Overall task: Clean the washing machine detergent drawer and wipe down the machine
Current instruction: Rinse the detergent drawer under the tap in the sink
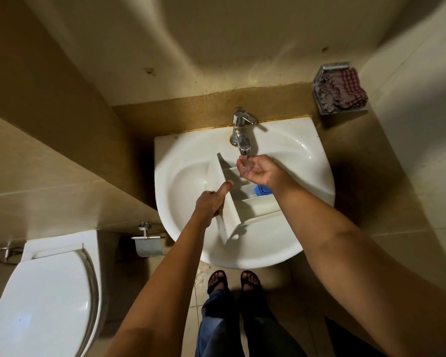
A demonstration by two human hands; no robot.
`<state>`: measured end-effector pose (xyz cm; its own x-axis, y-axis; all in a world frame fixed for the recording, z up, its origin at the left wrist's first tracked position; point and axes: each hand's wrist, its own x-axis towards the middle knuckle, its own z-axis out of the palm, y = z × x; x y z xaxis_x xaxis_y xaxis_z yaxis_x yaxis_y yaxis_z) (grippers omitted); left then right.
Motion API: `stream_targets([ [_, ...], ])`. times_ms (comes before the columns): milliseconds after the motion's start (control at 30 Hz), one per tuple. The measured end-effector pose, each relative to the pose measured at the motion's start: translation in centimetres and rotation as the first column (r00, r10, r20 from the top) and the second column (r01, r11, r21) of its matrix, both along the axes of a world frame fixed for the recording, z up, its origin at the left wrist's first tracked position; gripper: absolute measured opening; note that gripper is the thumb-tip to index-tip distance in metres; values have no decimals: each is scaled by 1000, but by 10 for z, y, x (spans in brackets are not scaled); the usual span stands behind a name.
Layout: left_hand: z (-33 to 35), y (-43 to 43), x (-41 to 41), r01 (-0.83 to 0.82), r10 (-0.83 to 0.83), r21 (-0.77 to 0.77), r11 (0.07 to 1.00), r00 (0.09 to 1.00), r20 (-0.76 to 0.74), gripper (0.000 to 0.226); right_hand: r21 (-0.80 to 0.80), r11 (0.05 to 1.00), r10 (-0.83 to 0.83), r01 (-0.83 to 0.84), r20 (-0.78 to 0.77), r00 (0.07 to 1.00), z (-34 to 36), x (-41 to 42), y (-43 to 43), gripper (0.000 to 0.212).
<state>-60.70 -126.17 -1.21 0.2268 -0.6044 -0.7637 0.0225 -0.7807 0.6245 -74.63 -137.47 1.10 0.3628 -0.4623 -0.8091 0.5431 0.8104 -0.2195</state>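
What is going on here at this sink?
A person is washing a washing machine's detergent drawer in the bathroom sink. The left hand grips the drawer by its front panel and holds it in the basin. The right hand is cupped under the tap, catching the running water above the drawer's compartments. A blue insert sits in one compartment. A checked cloth lies untouched in a wall dish to the right.

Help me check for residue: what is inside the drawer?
Inside the drawer, white dividers and a blue insert show. The right hand and forearm cover part of its compartments.
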Motion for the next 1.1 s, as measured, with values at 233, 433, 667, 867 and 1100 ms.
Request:
stream_targets([
  [233,8,1,-1,2,-2,-9,1000,1000,-6,87,-115,144,504,-983,-846,172,14,-10,41,27],
  [433,9,1,-2,4,-4,0,1000,1000,-2,76,272,-237,92,-932,-949,-301,3,-30,76,54],
  [667,14,2,-3,-3,3,15,1000,1000,-1,90,498,-262,-34,-826,-861,-508,-3,4,82,50],
  [867,7,1,-2,1,-2,14,1000,1000,11,73,111,-27,266,-993,-957,-114,3,-13,78,40],
  [1100,7,1,-2,12,-12,12,1000,1000,7,75,-217,323,77,-921,-964,254,13,-13,52,19],
])
